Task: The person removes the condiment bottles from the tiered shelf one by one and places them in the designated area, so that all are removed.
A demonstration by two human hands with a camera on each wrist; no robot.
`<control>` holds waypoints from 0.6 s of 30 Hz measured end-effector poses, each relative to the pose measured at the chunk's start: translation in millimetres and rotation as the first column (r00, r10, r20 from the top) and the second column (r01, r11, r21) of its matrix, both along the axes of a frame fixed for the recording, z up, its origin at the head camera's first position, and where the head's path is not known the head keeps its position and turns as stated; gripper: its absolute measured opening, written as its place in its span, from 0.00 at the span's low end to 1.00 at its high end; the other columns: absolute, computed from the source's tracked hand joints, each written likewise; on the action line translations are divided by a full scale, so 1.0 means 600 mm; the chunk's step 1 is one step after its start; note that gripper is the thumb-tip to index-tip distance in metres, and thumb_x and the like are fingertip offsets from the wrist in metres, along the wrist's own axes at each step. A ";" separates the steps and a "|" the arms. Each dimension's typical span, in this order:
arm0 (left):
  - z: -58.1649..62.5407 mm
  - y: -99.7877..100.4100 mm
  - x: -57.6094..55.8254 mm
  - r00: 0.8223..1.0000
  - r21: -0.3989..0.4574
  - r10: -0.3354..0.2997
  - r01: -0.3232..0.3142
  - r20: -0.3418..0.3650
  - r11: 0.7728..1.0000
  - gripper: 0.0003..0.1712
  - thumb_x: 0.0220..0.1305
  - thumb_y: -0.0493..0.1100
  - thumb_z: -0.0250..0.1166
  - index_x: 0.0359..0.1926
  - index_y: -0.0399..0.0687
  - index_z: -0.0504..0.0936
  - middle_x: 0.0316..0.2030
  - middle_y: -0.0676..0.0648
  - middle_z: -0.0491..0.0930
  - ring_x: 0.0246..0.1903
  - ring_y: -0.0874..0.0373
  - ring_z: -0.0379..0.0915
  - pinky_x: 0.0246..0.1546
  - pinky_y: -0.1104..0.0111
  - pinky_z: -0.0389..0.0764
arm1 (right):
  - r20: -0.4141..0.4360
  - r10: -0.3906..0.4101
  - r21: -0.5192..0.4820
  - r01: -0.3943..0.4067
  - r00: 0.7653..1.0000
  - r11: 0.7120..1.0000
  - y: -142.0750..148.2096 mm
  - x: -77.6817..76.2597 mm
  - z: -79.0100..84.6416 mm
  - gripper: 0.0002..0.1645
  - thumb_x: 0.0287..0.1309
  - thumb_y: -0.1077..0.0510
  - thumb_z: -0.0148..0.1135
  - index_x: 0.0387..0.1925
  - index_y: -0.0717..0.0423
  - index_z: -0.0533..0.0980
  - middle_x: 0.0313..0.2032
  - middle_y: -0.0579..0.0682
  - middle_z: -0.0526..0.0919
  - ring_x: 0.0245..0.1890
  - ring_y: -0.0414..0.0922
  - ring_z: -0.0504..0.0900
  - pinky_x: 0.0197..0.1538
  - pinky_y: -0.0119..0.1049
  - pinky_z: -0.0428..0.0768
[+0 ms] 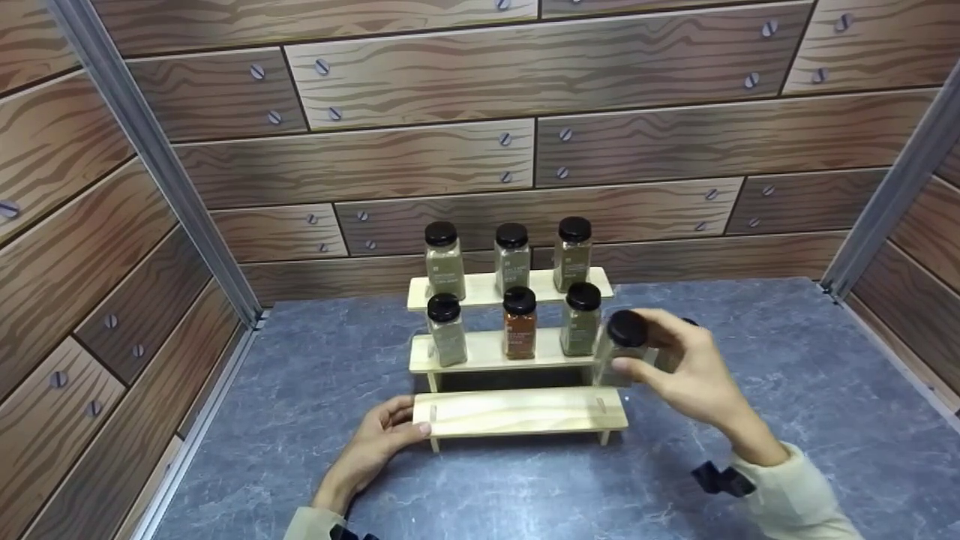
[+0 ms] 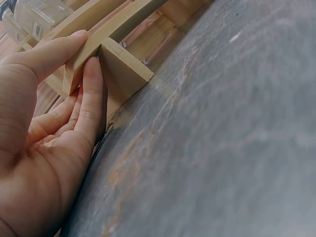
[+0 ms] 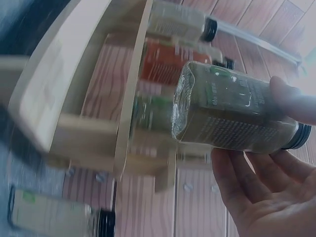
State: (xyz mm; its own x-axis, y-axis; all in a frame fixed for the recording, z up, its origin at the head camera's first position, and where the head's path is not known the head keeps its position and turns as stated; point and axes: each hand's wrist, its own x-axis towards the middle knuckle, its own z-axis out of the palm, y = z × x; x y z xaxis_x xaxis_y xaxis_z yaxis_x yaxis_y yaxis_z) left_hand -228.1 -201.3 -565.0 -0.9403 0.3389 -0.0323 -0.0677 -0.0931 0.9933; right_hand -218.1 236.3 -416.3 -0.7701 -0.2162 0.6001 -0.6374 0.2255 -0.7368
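Observation:
My right hand [image 1: 694, 375] holds a spice jar [image 3: 227, 111] with a black lid, thumb on one side and fingers on the other. That jar is right of the middle step of a three-step wooden spice rack [image 1: 517, 412]. My left hand [image 1: 371, 446] pinches the left end of the lowest step, thumb above and fingers below. The lowest step is bare. On the middle step stand a pale jar [image 1: 448, 337], an orange-red jar [image 1: 520, 334] and a green jar [image 1: 580, 330]. Three more jars with greenish contents [image 1: 446, 270] stand on the top step.
Another black-lidded jar [image 3: 54, 212] stands on the grey marbled table [image 1: 322, 360] right of the rack, mostly hidden behind my right hand in the head view. Wood-patterned walls [image 1: 450, 157] with metal corner posts [image 1: 165, 172] enclose the table at the back and sides.

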 end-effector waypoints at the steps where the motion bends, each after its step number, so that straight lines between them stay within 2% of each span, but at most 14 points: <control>1: 0.000 0.000 0.000 1.000 -0.003 0.004 -0.004 0.004 1.000 0.39 0.68 0.34 0.71 0.72 0.19 0.64 0.62 0.33 0.80 0.54 0.55 0.85 0.59 0.67 0.86 | 0.010 -0.017 0.002 0.017 1.000 1.000 0.006 0.000 0.001 0.34 0.44 0.79 0.79 0.56 0.67 0.82 0.45 0.51 0.91 0.43 0.40 0.90 0.47 0.31 0.89; 4: 0.001 0.000 0.001 1.000 -0.005 0.009 -0.009 0.013 1.000 0.39 0.69 0.34 0.70 0.72 0.20 0.64 0.62 0.33 0.80 0.54 0.55 0.84 0.59 0.67 0.86 | 0.023 -0.083 0.038 0.082 0.996 0.996 0.027 0.002 0.003 0.33 0.44 0.78 0.80 0.56 0.65 0.82 0.44 0.45 0.92 0.43 0.38 0.90 0.45 0.29 0.89; 8: 0.002 0.001 0.001 1.000 -0.002 0.007 -0.007 0.025 1.000 0.38 0.69 0.34 0.69 0.73 0.20 0.63 0.62 0.33 0.80 0.53 0.55 0.84 0.59 0.66 0.86 | -0.005 -0.152 0.084 0.151 0.988 0.985 0.054 0.002 0.007 0.33 0.44 0.78 0.80 0.56 0.65 0.83 0.44 0.42 0.91 0.40 0.36 0.88 0.43 0.25 0.87; 14: 0.004 0.002 0.001 1.000 0.000 0.008 -0.008 0.023 1.000 0.37 0.70 0.33 0.68 0.73 0.20 0.64 0.62 0.33 0.80 0.53 0.55 0.84 0.59 0.66 0.86 | -0.027 -0.198 0.079 0.199 0.980 0.977 0.094 -0.003 0.012 0.34 0.43 0.81 0.78 0.56 0.68 0.82 0.45 0.40 0.90 0.44 0.35 0.88 0.51 0.21 0.84; 18: 0.004 0.002 0.001 1.000 -0.005 0.012 -0.012 0.022 1.000 0.37 0.69 0.33 0.68 0.72 0.20 0.64 0.61 0.33 0.80 0.53 0.55 0.84 0.58 0.66 0.86 | -0.019 -0.226 0.082 0.227 0.974 0.970 0.119 -0.009 0.012 0.33 0.45 0.81 0.78 0.56 0.69 0.82 0.44 0.38 0.90 0.44 0.33 0.87 0.52 0.19 0.83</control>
